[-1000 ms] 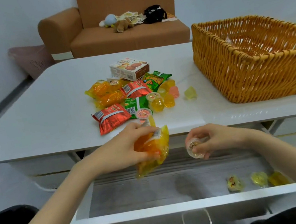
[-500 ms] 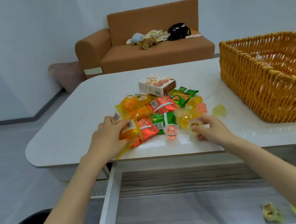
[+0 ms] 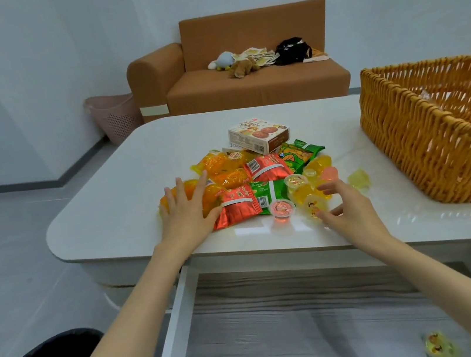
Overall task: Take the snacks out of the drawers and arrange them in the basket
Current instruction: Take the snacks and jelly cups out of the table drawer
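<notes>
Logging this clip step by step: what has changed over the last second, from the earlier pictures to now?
The left hand carried the orange pouch up from the drawer onto the table and now lies flat on it. The right hand set its jelly cup beside the pile and has opened. The basket and cookie box stayed put.

Soft, even indoor light fills the room, bright and slightly cool, with only faint shadows. The glossy white tabletop throws pale glare patches along its near edge and mirrors the woven wicker basket. Wide-angle distortion bows the walls and stretches the forearms at the lower corners. The grey wood-grain drawer floor looks smeared and soft.
</notes>
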The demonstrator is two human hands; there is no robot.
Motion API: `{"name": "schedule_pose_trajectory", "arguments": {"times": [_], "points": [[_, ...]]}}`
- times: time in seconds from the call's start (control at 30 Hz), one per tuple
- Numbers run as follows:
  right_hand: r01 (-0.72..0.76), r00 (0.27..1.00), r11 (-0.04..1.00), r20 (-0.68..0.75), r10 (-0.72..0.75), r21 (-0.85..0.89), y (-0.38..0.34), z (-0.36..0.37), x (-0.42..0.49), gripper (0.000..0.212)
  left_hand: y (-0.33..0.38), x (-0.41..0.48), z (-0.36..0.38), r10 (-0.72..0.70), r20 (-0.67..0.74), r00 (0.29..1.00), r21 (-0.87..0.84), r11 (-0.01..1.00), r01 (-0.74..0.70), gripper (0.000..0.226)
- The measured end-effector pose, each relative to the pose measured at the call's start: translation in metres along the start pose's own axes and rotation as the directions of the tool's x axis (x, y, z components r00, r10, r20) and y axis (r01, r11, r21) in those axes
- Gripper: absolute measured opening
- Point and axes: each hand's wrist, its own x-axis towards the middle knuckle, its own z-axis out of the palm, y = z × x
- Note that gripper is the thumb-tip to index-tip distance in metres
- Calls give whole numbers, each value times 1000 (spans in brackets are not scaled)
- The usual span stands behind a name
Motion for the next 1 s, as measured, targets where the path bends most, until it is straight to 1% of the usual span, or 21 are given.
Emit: {"name": "schedule_pose_trajectory", "arguments": {"times": [0.13, 0.2, 0.27, 0.33, 0.4, 0.5, 0.6, 0.7, 0.9, 1.0], "points": [[51, 995, 995, -77, -57, -86, -2, 3, -11, 39, 5, -22, -1, -42, 84, 996, 46, 998, 39, 83], [82, 988, 985, -118, -100, -152, -3, 6, -19, 35, 10, -34, 1, -66, 158, 985, 80, 995, 54, 86], [106, 986, 974, -104, -128, -200, -4, 9, -26, 30, 13, -42, 3, -83, 247, 966, 107, 993, 58, 86], [124, 989, 965, -49, -139, -229, -1, 12, -31, 27, 13, -44, 7, -78, 297, 952, 109, 993, 47, 84], [153, 988, 959, 20, -153, -238, 2, 14, -33, 29, 11, -40, 11, -62, 302, 951, 91, 995, 36, 80], [198, 978, 950, 110, -176, -241, 6, 15, -31, 37, 10, -28, 16, -36, 296, 954, 38, 999, 26, 77], [192, 970, 953, 191, -149, -233, 7, 15, -24, 46, 8, -16, 17, -7, 272, 962, -8, 1000, 10, 73], [194, 959, 957, 246, -139, -217, 5, 10, -18, 48, 7, -12, 18, -3, 242, 970, -4, 1000, 4, 71], [177, 970, 980, 184, -158, -88, -5, -15, -27, 32, 25, -30, 6, -12, 249, 968, 89, 996, -11, 68], [144, 975, 989, 176, -137, -32, -6, -37, -43, 22, 40, -48, -2, 21, 220, 975, 146, 988, -54, 66]]}}
